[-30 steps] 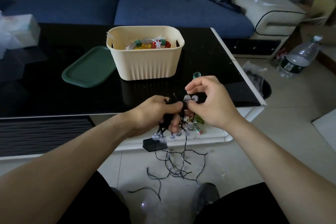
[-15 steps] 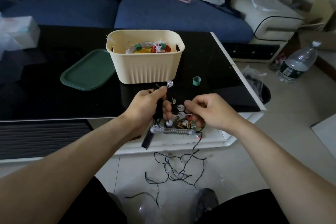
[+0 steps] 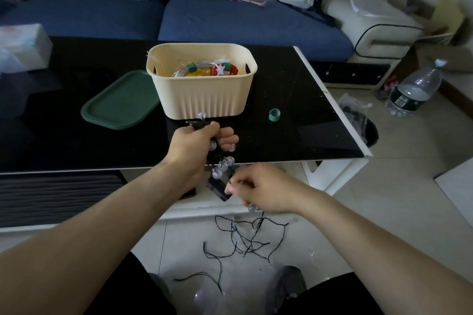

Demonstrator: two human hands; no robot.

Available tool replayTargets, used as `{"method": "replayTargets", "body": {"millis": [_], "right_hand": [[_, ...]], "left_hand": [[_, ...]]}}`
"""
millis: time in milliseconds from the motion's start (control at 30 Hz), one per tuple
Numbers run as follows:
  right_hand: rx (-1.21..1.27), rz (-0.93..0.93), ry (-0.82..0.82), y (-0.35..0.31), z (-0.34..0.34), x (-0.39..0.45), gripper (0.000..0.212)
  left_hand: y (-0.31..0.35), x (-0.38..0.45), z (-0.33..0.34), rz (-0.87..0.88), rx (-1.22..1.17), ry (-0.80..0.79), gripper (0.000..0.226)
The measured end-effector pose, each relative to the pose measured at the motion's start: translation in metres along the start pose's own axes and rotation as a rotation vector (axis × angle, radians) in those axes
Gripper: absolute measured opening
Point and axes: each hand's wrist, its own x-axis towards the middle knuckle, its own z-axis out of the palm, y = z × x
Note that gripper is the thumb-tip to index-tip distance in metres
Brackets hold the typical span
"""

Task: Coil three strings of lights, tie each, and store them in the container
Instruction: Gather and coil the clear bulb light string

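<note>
While the coil is hanging half made, these lines are tracing it from the fingers outward.

Left hand (image 3: 197, 142): its fingers (image 3: 226, 137) are curling round the gathered loops of the black string of lights (image 3: 222, 166), holding them above the near edge of the worktop (image 3: 302, 135).

Right hand (image 3: 261, 188): lower and nearer the body, it is pinching the wire just below the bundle, fingers together on it.

Long axis: the string is running downward from the left hand, past the right, to the loose tail (image 3: 245, 238) lying tangled on the floor.

Nearer hand: the right is sitting closer to the slack, so the next loop is likely rising from below.

Container (image 3: 204, 100): it is standing beyond the left hand, already holding tied lights.

Green tie (image 3: 274, 114): it is lying on the worktop, right of the container.
</note>
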Motion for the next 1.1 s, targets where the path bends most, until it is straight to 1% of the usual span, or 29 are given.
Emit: {"method": "replayTargets", "body": {"millis": [67,133,167,200,233,300,433,500,567,600,667,767,833,933,1033,1067,1100], "right_hand": [[-0.063,-0.083,-0.010,-0.008,0.005,-0.001,0.036],[-0.046,-0.118,0.002,-0.013,0.004,-0.003,0.043],[-0.004,-0.117,0.006,-0.014,0.002,-0.004,0.038],[0.044,-0.111,0.018,-0.015,-0.001,-0.006,0.030],[0.083,-0.101,0.041,-0.014,-0.005,-0.008,0.021],[0.136,-0.093,0.127,-0.011,-0.012,-0.011,0.013],[0.161,-0.088,0.272,-0.002,-0.020,-0.010,0.009],[0.162,-0.087,0.329,0.000,-0.020,-0.007,0.013],[0.146,-0.058,0.381,0.002,-0.021,-0.004,0.022],[0.136,-0.032,0.382,0.002,-0.023,-0.003,0.026],[0.119,0.017,0.300,0.005,-0.027,-0.003,0.030],[0.178,-0.004,0.089,0.011,-0.035,-0.006,0.029],[0.235,-0.054,0.052,0.018,-0.041,-0.007,0.023],[0.291,-0.108,0.078,0.028,-0.050,-0.009,0.016],[0.335,-0.075,0.145,0.036,-0.053,-0.008,0.010],[0.335,-0.040,0.174,0.037,-0.053,-0.008,0.008],[0.321,-0.003,0.195,0.036,-0.052,-0.006,0.012]], "left_hand": [[-0.004,-0.003,-0.002,0.037,0.193,-0.010,0.017],[-0.005,-0.006,-0.005,0.036,0.354,-0.099,0.010],[-0.005,-0.007,-0.007,0.026,0.454,-0.160,0.008],[-0.005,-0.007,-0.009,0.022,0.559,-0.214,0.010],[-0.005,-0.008,-0.009,0.019,0.650,-0.256,0.014],[-0.006,-0.011,-0.009,-0.012,0.756,-0.328,0.023],[-0.005,-0.018,-0.004,-0.109,0.717,-0.471,0.042],[-0.004,-0.019,-0.001,-0.114,0.685,-0.495,0.042],[-0.001,-0.018,-0.001,-0.116,0.684,-0.521,0.039],[0.000,-0.017,-0.002,-0.120,0.706,-0.550,0.040],[0.004,-0.015,-0.007,-0.141,0.759,-0.646,0.045],[0.011,-0.014,-0.015,-0.213,0.807,-0.757,0.043],[0.015,-0.013,-0.020,-0.220,0.857,-0.768,0.037],[0.019,-0.010,-0.026,-0.181,0.877,-0.758,0.035],[0.022,-0.010,-0.026,-0.169,0.752,-0.661,0.044],[0.022,-0.011,-0.025,-0.168,0.699,-0.619,0.043],[0.023,-0.011,-0.024,-0.176,0.641,-0.572,0.039]]}}
